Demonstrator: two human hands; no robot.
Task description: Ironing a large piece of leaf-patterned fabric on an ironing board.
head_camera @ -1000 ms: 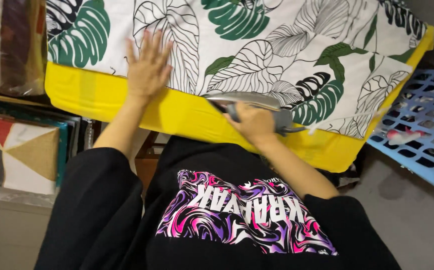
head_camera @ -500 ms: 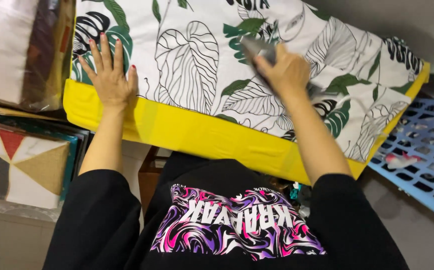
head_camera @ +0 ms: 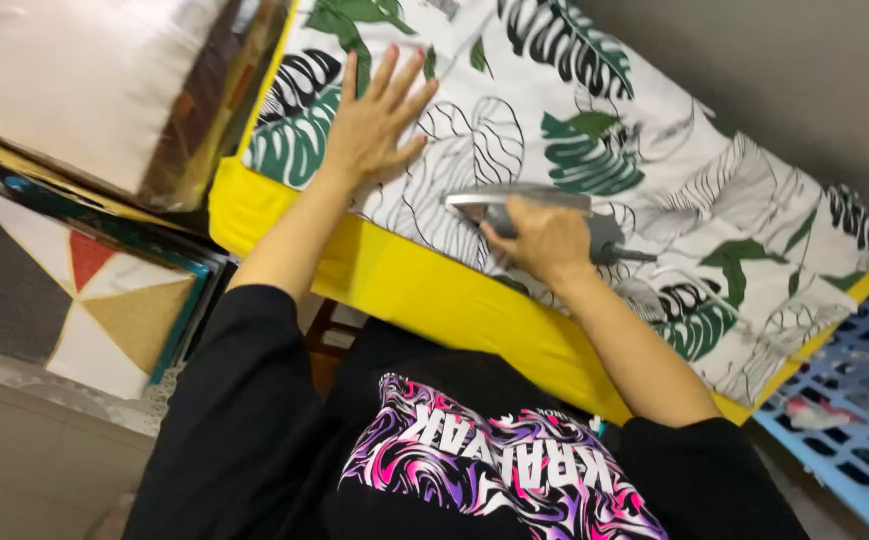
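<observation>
Head view showed the leaf-print fabric (head_camera: pixel 655 170), white with green and black leaves and a yellow border along its near edge, spread across most of the frame, running from upper left down to lower right. Beside it on the left I saw a stack of patterned cushions (head_camera: pixel 65 290), and at the lower right a blue perforated crate (head_camera: pixel 855 400).

Compared with half a second before, the iron (head_camera: pixel 520 205) had come back from the far part of the cloth toward the near yellow border, so I judged this a return stroke in a pressing pass over the same stretch. It sat flat on the fabric just inside the border, about midway along it. Its long axis lay nearly left to right in the frame, and I took the narrower left end for the tip, pointing toward the left hand (head_camera: pixel 370 120).

That left hand lay open and flat, fingers spread, pressing the cloth down. The right hand (head_camera: pixel 545 240) was closed around the iron's handle.
</observation>
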